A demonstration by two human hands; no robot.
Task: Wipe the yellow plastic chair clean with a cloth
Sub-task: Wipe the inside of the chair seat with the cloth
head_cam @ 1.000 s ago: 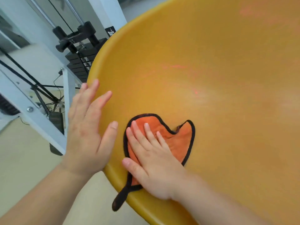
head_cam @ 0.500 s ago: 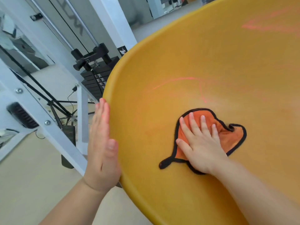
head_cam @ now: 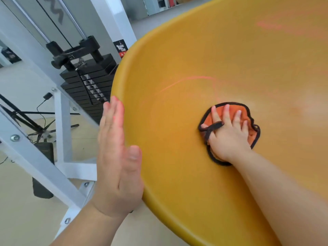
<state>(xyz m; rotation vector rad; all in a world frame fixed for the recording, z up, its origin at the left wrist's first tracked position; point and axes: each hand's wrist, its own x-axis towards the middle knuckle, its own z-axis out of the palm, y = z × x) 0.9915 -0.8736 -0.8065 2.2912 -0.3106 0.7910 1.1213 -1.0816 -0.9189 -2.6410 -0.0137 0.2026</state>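
Head camera: the yellow plastic chair (head_cam: 195, 50) fills the right and upper part of what I see, its curved shell tipped toward me, with faint reddish streaks across the surface. The orange cloth (head_cam: 253, 135), edged in black, lies bunched on the inside of the shell, right of centre and well away from the rim. My right hand (head_cam: 229, 137) lies on top of it, pressing it flat against the plastic; the 4 fingers are straight and slightly spread. A black strip of the cloth's edging crosses over the base of my index finger, and my thumb is partly hidden by it.

My left hand (head_cam: 117, 157) is flat and wide too, its fingers straight and together along the outside of the chair's left rim, while the thumb rests on the rim itself.

Past the rim on the left stands a white metal frame (head_cam: 60, 121) with a black weight stack (head_cam: 88, 86) inside it and a red and black warning label (head_cam: 120, 48) on its upright. Black cables and a dark box (head_cam: 42, 174) sit low on the pale floor (head_cam: 21, 210) beneath.
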